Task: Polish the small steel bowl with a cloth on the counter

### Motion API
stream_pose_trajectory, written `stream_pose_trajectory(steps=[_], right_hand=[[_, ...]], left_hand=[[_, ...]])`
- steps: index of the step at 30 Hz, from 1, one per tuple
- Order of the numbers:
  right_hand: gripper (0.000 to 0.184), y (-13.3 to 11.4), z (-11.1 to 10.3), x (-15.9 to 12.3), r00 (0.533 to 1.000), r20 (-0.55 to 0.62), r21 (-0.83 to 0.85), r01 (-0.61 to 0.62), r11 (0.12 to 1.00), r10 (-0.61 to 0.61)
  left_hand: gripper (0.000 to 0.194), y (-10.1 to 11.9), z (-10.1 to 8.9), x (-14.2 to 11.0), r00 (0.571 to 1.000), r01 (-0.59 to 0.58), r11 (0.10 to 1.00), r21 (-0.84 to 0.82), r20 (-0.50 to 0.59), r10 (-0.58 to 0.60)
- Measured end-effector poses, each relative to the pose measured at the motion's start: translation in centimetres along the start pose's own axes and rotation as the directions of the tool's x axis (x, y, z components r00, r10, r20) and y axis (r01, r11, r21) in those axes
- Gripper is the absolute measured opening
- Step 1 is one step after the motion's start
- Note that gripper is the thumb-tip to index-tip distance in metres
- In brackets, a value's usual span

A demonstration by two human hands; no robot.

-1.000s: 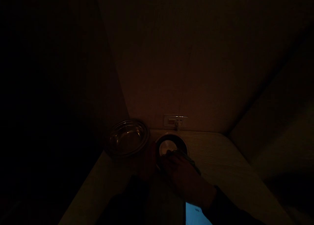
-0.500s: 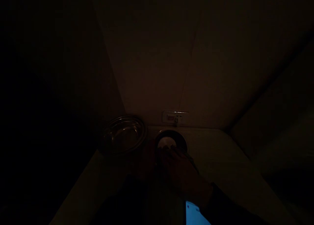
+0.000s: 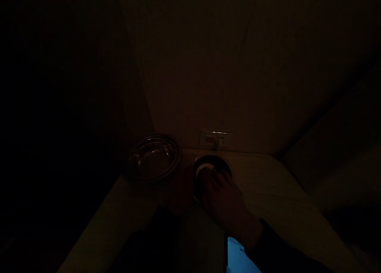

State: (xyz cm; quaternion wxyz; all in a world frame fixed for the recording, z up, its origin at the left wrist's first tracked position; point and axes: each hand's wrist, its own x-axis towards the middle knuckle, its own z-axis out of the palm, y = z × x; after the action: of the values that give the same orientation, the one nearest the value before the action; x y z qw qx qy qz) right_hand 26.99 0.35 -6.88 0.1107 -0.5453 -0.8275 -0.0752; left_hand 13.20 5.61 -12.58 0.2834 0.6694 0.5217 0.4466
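Bench (image 3: 279, 197) spans lower frame, dim. Wide metal basin (image 3: 176, 161) left of centre. Right hand (image 3: 222, 199), fingers bent, reaches into bowl (image 3: 220, 162) at lower centre; any hold hidden. Left hand (image 3: 182, 191) at bowl's left side; too dark to tell grip. Lit screen (image 3: 240, 257), bottom edge. Socket plate (image 3: 209, 139) above bowl.

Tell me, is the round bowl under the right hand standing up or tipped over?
Standing up: the bowl has its round, dark opening facing up, with the right hand across part of it.
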Motion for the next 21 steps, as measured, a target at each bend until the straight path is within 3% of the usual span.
stream_pose_trajectory(steps=[5,9,12,17,21], right_hand=[[0.042,0.3,-0.2,0.0,0.998,0.017,-0.045,-0.054,0.998,0.055],[0.048,0.7,-0.1,0.5,1.000,0.006,0.015,0.024,1.000,-0.024],[0.045,0.4,-0.4,0.6,0.999,0.019,-0.015,0.032,0.999,-0.031],[0.039,0.1,-0.8,0.3,0.995,0.086,-0.091,-0.042,0.995,0.050],[0.044,0.4,-0.6,0.4,0.999,0.039,-0.038,0.036,0.999,-0.035]], left_hand=[[0.040,1.0,0.2,-0.2,0.993,0.114,0.993,0.029,0.011,-0.114],[0.038,-0.5,0.5,-0.3,1.000,-0.002,0.997,0.074,0.009,0.001],[0.039,-1.2,0.8,-0.7,1.000,-0.003,0.996,0.084,-0.004,0.003],[0.039,-0.3,0.9,-0.9,1.000,0.011,0.995,0.095,-0.010,-0.010],[0.036,-0.5,0.6,-0.5,1.000,-0.006,0.998,0.069,-0.013,0.007]])
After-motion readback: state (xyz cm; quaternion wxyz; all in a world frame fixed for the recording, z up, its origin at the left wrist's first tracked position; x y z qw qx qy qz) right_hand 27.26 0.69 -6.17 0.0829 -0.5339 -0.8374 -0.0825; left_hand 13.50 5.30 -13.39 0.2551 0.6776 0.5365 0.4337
